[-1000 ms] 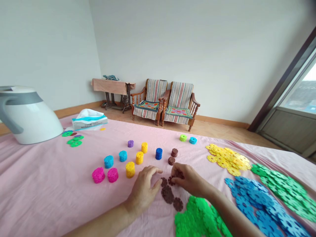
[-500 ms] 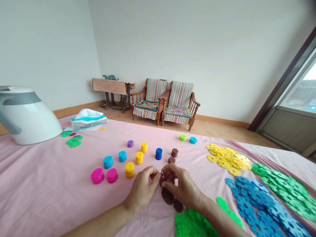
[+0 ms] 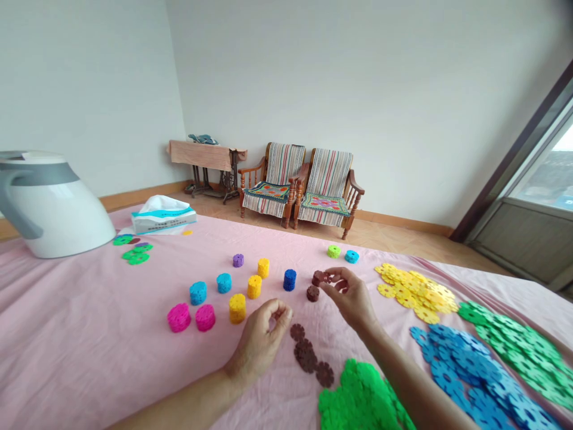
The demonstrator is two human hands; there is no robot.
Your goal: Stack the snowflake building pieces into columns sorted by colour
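- So, two brown stacks (image 3: 313,293), three yellow stacks (image 3: 237,309), two pink stacks (image 3: 179,318)
- brown discs (image 3: 305,356): flat, flowery
- right hand's (image 3: 353,298) grip's pinching brown discs; left hand's (image 3: 259,340), can't tell

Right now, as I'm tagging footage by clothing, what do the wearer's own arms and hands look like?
The left hand and right hand are bare, with no gloves and no rings that I can see. The left forearm and right forearm show no sleeve, watch or bracelet up to the frame's edge.
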